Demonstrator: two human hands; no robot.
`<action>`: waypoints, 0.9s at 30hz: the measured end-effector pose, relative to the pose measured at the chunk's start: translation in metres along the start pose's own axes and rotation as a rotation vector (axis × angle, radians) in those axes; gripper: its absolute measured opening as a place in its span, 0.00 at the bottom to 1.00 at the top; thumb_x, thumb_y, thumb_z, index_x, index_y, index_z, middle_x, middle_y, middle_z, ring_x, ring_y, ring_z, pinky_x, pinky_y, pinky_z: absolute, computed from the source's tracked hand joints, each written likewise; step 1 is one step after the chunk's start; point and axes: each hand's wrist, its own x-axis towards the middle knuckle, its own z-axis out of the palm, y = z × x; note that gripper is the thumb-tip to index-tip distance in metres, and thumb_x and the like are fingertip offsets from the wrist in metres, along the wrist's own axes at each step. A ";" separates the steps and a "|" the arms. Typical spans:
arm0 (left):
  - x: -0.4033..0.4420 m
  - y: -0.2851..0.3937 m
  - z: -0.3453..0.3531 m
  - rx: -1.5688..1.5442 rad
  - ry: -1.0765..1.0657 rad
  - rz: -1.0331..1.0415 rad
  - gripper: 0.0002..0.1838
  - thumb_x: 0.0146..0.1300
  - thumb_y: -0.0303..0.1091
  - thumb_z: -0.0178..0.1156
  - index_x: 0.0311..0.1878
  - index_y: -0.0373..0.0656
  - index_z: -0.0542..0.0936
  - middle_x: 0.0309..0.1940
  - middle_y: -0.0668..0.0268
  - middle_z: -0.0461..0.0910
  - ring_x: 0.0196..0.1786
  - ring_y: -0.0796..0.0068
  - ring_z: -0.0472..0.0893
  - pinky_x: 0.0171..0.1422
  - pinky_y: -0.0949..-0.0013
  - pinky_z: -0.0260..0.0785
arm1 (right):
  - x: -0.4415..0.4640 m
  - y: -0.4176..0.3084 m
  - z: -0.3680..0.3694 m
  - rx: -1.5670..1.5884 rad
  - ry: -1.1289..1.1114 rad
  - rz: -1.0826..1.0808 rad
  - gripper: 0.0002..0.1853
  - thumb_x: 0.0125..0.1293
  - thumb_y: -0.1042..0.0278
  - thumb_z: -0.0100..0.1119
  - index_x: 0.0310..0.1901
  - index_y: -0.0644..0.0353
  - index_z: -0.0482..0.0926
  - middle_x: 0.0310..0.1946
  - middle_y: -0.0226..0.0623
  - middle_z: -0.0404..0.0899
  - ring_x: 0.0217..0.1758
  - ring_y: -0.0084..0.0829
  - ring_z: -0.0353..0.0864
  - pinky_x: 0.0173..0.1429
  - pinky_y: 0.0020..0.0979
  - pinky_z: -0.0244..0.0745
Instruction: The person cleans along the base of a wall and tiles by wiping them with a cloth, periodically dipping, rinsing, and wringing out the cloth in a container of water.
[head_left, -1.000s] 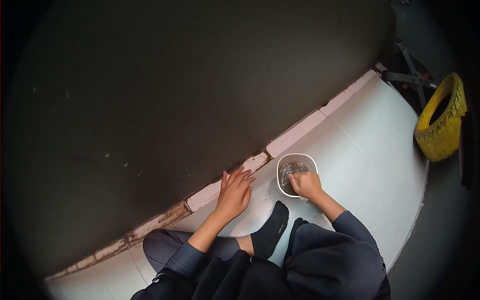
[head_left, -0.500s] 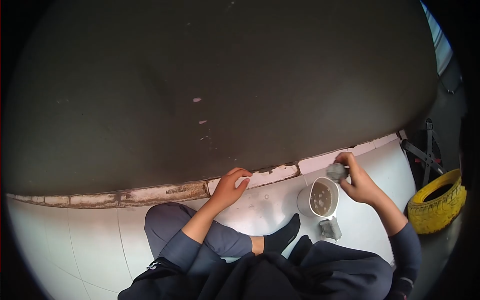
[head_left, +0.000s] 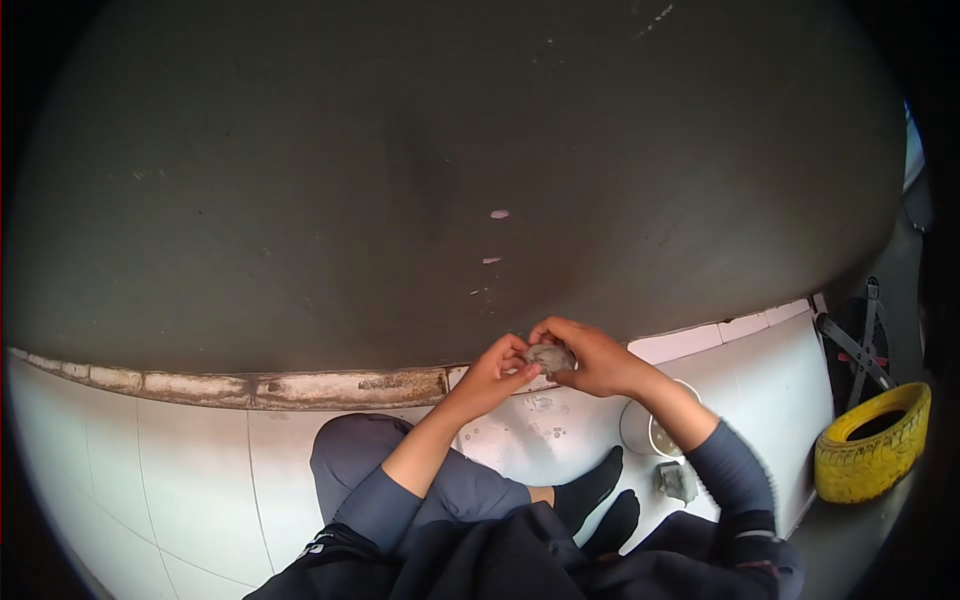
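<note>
A wet-looking grey cloth is bunched between my two hands, close to the ledge along the foot of the dark wall. My right hand grips it from the right, with thumb and fingers around it. On its left side, the fingertips of my left hand pinch the cloth. Under my right forearm stands a white container, partly hidden by the arm. A second grey lump lies on the white tiles just below the container.
The dark wall rises in front, with a stained tile ledge at its base. On the right are a yellow tire and a black metal stand. My feet in black socks rest on the tiles.
My right hand has come out of the container with the grey cloth and moved left to my left hand, which now holds it too. The view has turned and shifted.
</note>
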 end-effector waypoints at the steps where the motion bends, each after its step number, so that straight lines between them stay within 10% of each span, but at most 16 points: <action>1: 0.001 -0.004 -0.003 0.013 0.046 0.017 0.14 0.62 0.32 0.61 0.46 0.40 0.67 0.42 0.69 0.71 0.46 0.82 0.72 0.53 0.75 0.66 | 0.004 0.004 0.003 0.005 -0.003 0.002 0.25 0.45 0.82 0.61 0.49 0.57 0.69 0.42 0.42 0.74 0.50 0.41 0.74 0.54 0.35 0.68; 13: 0.005 0.002 0.005 0.065 0.023 -0.005 0.17 0.53 0.24 0.66 0.37 0.44 0.65 0.44 0.66 0.70 0.49 0.77 0.72 0.53 0.75 0.67 | -0.046 0.040 0.068 0.873 0.552 0.167 0.26 0.55 0.83 0.56 0.58 0.59 0.67 0.53 0.32 0.70 0.56 0.24 0.67 0.55 0.27 0.68; 27: 0.000 0.015 -0.034 0.886 -0.134 -0.051 0.19 0.53 0.32 0.64 0.49 0.43 0.75 0.30 0.59 0.78 0.36 0.69 0.77 0.42 0.68 0.67 | -0.051 0.092 0.097 0.798 0.586 0.371 0.11 0.55 0.81 0.61 0.41 0.63 0.77 0.23 0.18 0.65 0.27 0.12 0.63 0.33 0.15 0.61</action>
